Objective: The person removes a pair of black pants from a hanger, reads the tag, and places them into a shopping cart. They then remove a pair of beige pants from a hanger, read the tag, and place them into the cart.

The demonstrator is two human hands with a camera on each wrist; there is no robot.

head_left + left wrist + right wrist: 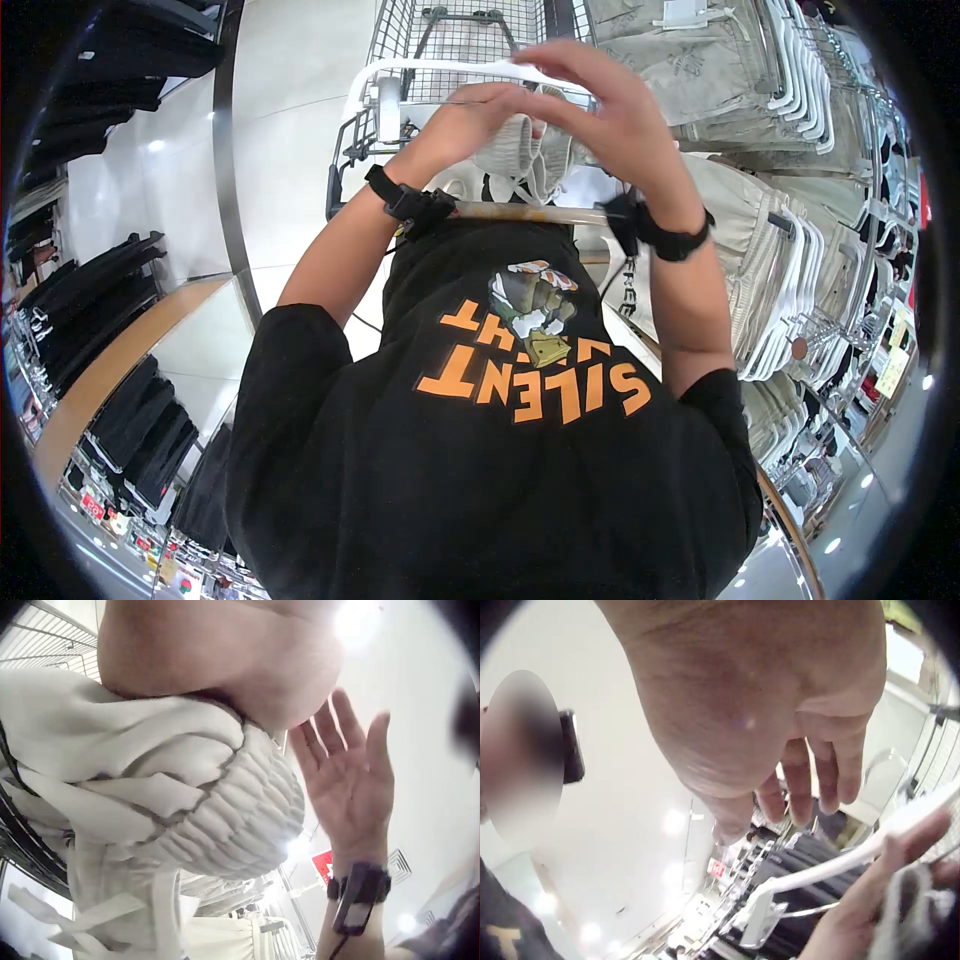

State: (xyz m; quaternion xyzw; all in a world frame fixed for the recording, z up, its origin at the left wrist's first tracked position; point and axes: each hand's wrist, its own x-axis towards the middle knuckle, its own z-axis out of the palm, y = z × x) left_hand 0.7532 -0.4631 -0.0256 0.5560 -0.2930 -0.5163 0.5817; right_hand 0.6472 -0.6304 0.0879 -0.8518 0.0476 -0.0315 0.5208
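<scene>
Left hand point(465, 125) seemingly gripping hanger point(440, 65) — pale garment point(505, 150) just below, right hand point(615, 115) open, near

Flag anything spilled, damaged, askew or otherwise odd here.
Nothing looks spilled or damaged. The pale garment is bunched by the left hand rather than hanging flat, but that looks like ordinary handling, as this hand holds the white hanger.

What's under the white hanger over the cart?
Wire mesh shows under the white hanger. The left hand, right hand and pale garment cover the rest, which can't be seen.
</scene>
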